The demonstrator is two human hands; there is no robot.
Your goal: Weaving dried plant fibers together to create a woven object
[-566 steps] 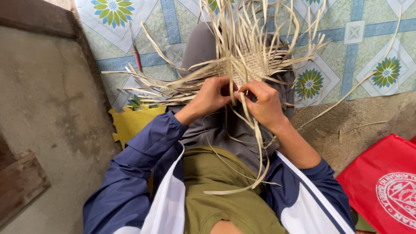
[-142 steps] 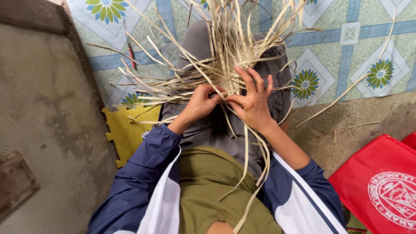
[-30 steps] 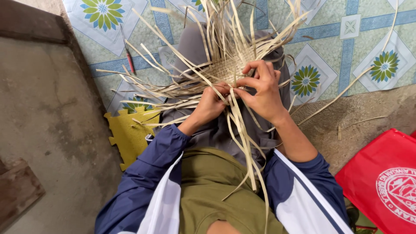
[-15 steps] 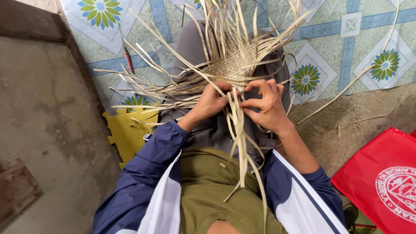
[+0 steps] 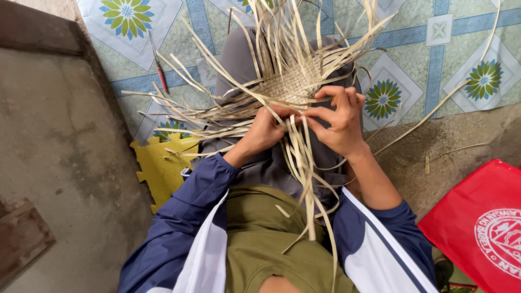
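Observation:
A half-woven mat of pale straw strips rests on my grey-clad lap, its loose ends fanning out left, up and down over my legs. My left hand pinches strips at the near edge of the woven patch. My right hand grips neighbouring strips just right of it, fingertips close to the left hand's. A bundle of long strips hangs down between my hands over my olive shirt.
Patterned floor covering with flower tiles lies ahead. A yellow foam mat piece sits left of my leg, bare concrete further left. A red bag lies at right. A small red-handled tool lies on the floor covering.
My right hand has shifted slightly, fingers lifting and re-gripping strips at the mat's edge. My left hand stays pinching near the same spot. The hanging strips have swung a little.

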